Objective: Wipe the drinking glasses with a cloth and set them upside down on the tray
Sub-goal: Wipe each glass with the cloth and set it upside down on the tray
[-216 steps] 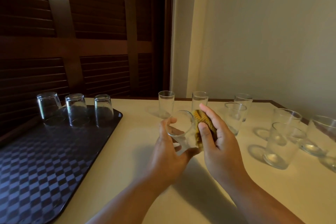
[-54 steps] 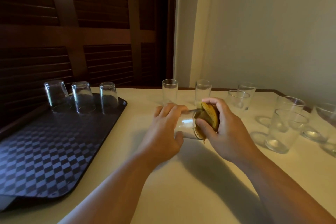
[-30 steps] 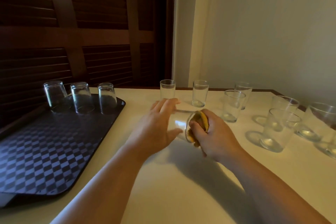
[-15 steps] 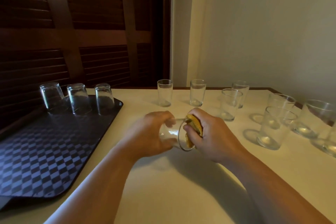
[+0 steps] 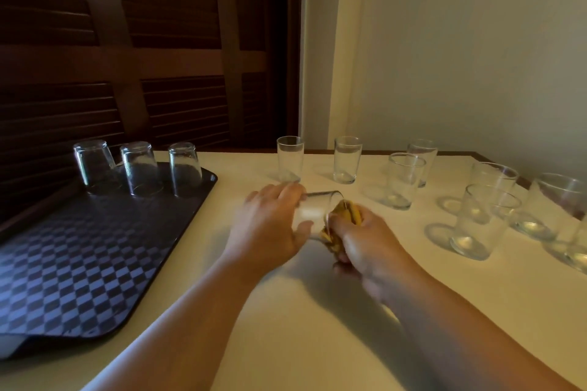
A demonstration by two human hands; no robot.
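My left hand (image 5: 270, 228) grips the glass (image 5: 313, 211) lying sideways, mouth toward 3 o'clock, my right hand (image 5: 359, 240) pinching the cloth (image 5: 344, 216) into it, tray (image 5: 95, 257) at 9 o'clock, nearer my left.

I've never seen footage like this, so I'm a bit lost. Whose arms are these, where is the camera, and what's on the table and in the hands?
There is no machine here. These are a person's two bare arms, filmed by one wide-angle camera worn on the head and looking forward and down. The left hand grips a glass tipped on its side. The right hand holds a yellow cloth at the glass's mouth. On the table, a checkered tray at the left carries three glasses upside down. More upright glasses stand at the back and right.
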